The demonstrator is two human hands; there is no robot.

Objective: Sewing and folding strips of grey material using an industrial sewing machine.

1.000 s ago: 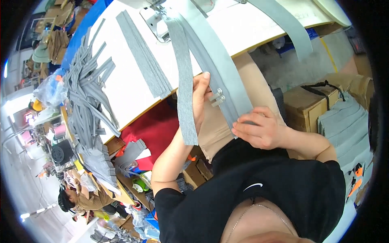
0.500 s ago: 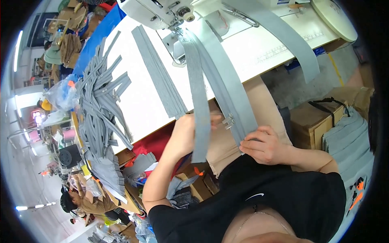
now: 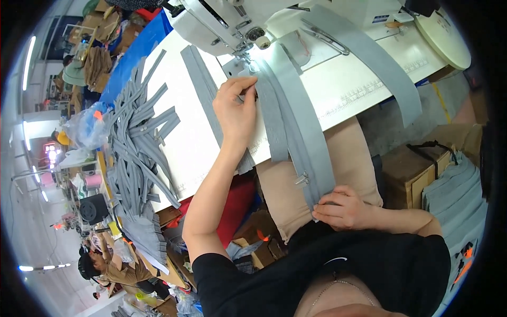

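Note:
My left hand (image 3: 235, 105) is up on the white table, fingers closed at the grey felt strip (image 3: 277, 129) just below the sewing machine's presser foot (image 3: 248, 61). Beside that strip a grey zipper tape (image 3: 302, 142) and a wide light grey band (image 3: 314, 132) run from under the foot down over my lap. A metal zipper slider (image 3: 302, 178) sits on the tape. My right hand (image 3: 340, 207) grips the lower end of the band and tape near my lap. A stack of grey felt strips (image 3: 203, 84) lies left of my left hand, partly covered by it.
A tangled pile of zipper tapes (image 3: 137, 153) covers the table's left. A loose grey band (image 3: 391, 68) hangs over the right edge. Cardboard boxes (image 3: 401, 174) and folded grey fabric (image 3: 451, 201) stand at right. A co-worker (image 3: 111, 264) works at lower left.
My left hand has moved up from the table's front edge to near the presser foot. My right hand has shifted lower in the picture, still holding the band's end.

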